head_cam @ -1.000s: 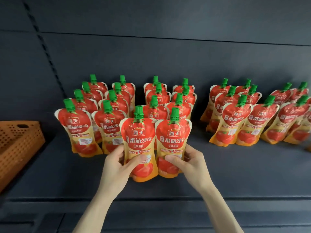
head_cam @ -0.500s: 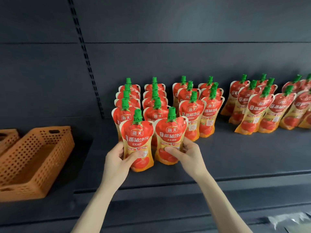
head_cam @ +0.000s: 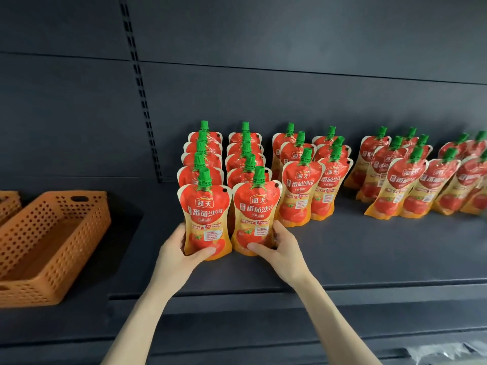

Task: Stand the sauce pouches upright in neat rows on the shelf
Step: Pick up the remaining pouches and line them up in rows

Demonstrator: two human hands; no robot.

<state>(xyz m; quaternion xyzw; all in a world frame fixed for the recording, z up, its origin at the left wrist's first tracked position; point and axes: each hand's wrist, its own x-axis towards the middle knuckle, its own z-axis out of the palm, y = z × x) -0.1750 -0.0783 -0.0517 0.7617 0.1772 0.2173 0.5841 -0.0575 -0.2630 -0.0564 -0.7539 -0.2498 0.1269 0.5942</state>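
Red and yellow sauce pouches with green caps stand in several rows on the dark shelf [head_cam: 355,254]. My left hand [head_cam: 181,254] grips the front pouch of the leftmost row [head_cam: 205,214] at its lower part, thumb across the front. My right hand [head_cam: 276,248] grips the front pouch of the second row [head_cam: 254,209] the same way. Both pouches stand upright, side by side, ahead of their rows. Two shorter rows [head_cam: 300,183] stand to the right, and a leaning group of pouches [head_cam: 411,180] stands further right.
An orange perforated basket [head_cam: 60,259] sits on the shelf at the left, with a second one at the frame edge [head_cam: 8,206]. The slotted upright [head_cam: 142,101] runs up the back wall. Something clear and plastic shows at the bottom right [head_cam: 448,351].
The two front pouches have shifted left with my hands and now stand in front of the two leftmost rows. The view has swung left, showing more of the orange basket.
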